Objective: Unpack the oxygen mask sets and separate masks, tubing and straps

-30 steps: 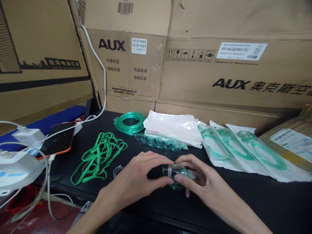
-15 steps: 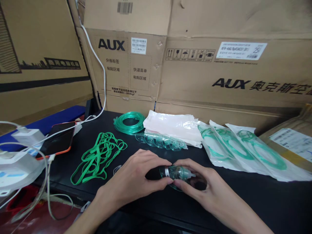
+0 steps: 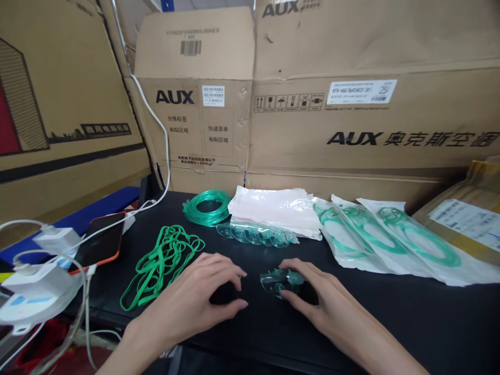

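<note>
A clear green oxygen mask (image 3: 276, 282) is held low over the black table between the thumb and fingers of my right hand (image 3: 310, 284). Part of the mask is hidden by those fingers. My left hand (image 3: 213, 289) is to its left, thumb and fingers curved and apart with nothing between them. Beyond both hands, several similar masks (image 3: 255, 234) lie nested in a row. To the left of my left hand is a loose heap of green elastic straps (image 3: 162, 260).
Coiled green tubing (image 3: 207, 208) and white packets (image 3: 273, 208) lie behind the masks. Several pouches with green tubing (image 3: 414, 239) are on the right. A phone (image 3: 99, 242), white chargers (image 3: 41, 286) and cables stand at left. Cardboard boxes (image 3: 367, 120) wall off the back.
My left hand has let go of the mask's edge and moved left, its fingers parting. My right hand still holds the mask, now turned somewhat. The camera view has tipped upward.
</note>
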`<state>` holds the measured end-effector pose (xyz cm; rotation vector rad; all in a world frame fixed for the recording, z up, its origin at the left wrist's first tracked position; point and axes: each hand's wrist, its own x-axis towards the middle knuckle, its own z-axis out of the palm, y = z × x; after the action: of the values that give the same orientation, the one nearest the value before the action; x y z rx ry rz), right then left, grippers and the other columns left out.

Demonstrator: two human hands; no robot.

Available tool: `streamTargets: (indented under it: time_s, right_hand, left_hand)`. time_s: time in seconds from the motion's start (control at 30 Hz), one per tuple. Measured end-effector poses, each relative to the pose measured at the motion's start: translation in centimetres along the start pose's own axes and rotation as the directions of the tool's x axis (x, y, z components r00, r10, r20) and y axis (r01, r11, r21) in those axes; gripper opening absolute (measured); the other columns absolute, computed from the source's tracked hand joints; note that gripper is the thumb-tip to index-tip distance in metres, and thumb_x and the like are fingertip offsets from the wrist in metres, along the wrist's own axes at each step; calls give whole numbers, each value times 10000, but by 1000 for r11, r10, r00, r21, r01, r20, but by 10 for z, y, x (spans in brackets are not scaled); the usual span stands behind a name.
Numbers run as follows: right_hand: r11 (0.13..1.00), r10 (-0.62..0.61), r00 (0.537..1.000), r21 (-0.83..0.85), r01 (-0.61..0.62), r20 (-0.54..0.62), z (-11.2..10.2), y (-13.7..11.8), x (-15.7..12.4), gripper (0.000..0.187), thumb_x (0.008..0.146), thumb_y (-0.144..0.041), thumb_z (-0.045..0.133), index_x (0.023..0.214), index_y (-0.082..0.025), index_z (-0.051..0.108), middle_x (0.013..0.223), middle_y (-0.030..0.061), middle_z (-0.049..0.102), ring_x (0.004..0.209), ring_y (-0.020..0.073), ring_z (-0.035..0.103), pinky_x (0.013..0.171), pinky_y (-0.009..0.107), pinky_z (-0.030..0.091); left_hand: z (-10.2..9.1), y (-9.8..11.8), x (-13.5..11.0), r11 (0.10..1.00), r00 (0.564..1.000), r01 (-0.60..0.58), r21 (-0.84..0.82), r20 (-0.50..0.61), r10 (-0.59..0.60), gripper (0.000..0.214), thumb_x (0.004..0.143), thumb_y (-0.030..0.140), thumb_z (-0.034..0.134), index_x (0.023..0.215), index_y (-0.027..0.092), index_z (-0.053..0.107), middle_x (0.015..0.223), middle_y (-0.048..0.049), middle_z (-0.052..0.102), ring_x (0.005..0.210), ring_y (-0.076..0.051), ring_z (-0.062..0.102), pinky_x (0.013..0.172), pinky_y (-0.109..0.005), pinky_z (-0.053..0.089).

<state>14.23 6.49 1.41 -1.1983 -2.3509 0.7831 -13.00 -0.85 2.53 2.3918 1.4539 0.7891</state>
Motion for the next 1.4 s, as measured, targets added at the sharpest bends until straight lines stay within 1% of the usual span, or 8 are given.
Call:
streamTargets:
  time_s: [0.1, 0.3, 0.73, 0.9, 1.0, 1.13, 1.27, 1.4]
  right_hand:
    - [1000, 15, 1000, 18, -14, -4, -5, 6, -7, 301, 953, -403, 611, 1253, -375, 608, 1254, 22, 684, 1127, 285, 659, 971, 440, 502]
    - [1000, 6, 1000, 20, -6, -5, -10, 10, -14, 301, 967, -401, 602, 1268, -382, 605, 1249, 18, 691, 1127, 283, 659, 1013, 453, 488]
    - [1000, 17, 1000, -7, -17, 2, -12, 14, -17, 299, 962, -438, 604, 1260, -418, 594, 1241, -17, 695, 1134, 275, 656, 988, 427, 492]
    - [1000, 20, 999, 3, -20, -24, -33, 13, -13, 249, 944, -491, 636, 1168, -381, 631, 1122, -25, 738, 1040, 268, 688, 925, 393, 510]
    - [1000, -23, 988, 6, 24, -152, -57, 19, 2, 289, 913, -534, 675, 1133, -348, 644, 1111, -6, 738, 1052, 271, 686, 921, 386, 516]
    - [991, -120, 949, 29, 134, -291, -79, 30, 38, 317, 887, -524, 687, 1093, -287, 645, 1138, 44, 727, 1061, 270, 690, 903, 385, 560]
    - [984, -168, 927, -3, 178, -334, -75, 38, 63, 348, 917, -495, 609, 1163, -251, 638, 1213, 91, 724, 1063, 275, 706, 872, 407, 590]
    - [984, -178, 936, -48, 171, -305, -63, 42, 64, 375, 923, -467, 593, 1219, -257, 689, 1243, 82, 747, 1028, 279, 729, 873, 433, 589]
  left_hand:
    - [-7, -13, -16, 996, 998, 20, 89, 56, -25, 114, 950, 357, 704, 977, 255, 663, 1235, -34, 732, 1188, -261, 630, 1092, -449, 422]
    - [-18, -29, -34, 984, 999, 33, 174, 10, -35, 369, 931, 350, 724, 1294, 302, 674, 1185, -47, 738, 1179, -275, 635, 1003, -396, 513]
    - [-33, -44, -54, 933, 994, 25, 358, 86, -60, 369, 996, 440, 635, 1349, 335, 626, 1268, -21, 709, 1241, -246, 611, 1040, -400, 517]
    - [-30, -43, -56, 923, 997, 19, 385, 65, -47, 444, 983, 498, 641, 1401, 369, 566, 1397, 11, 655, 1301, -260, 580, 1113, -468, 468]
    - [-24, -28, -33, 939, 1000, 22, 343, 4, -25, 388, 1003, 481, 616, 1370, 358, 592, 1400, 3, 648, 1296, -264, 581, 1106, -475, 477]
    - [-10, 0, 29, 974, 995, -29, 223, -89, 51, 310, 1036, 388, 587, 1333, 305, 618, 1383, -22, 646, 1288, -235, 577, 1125, -439, 464]
    - [8, 8, 95, 978, 979, -119, 172, -143, 144, 307, 1036, 292, 595, 1339, 243, 615, 1359, -48, 654, 1260, -235, 590, 1108, -416, 471]
    - [25, -6, 124, 979, 980, -132, 158, -127, 152, 214, 1032, 233, 592, 1223, 215, 686, 1226, -55, 715, 1144, -251, 652, 1004, -394, 521]
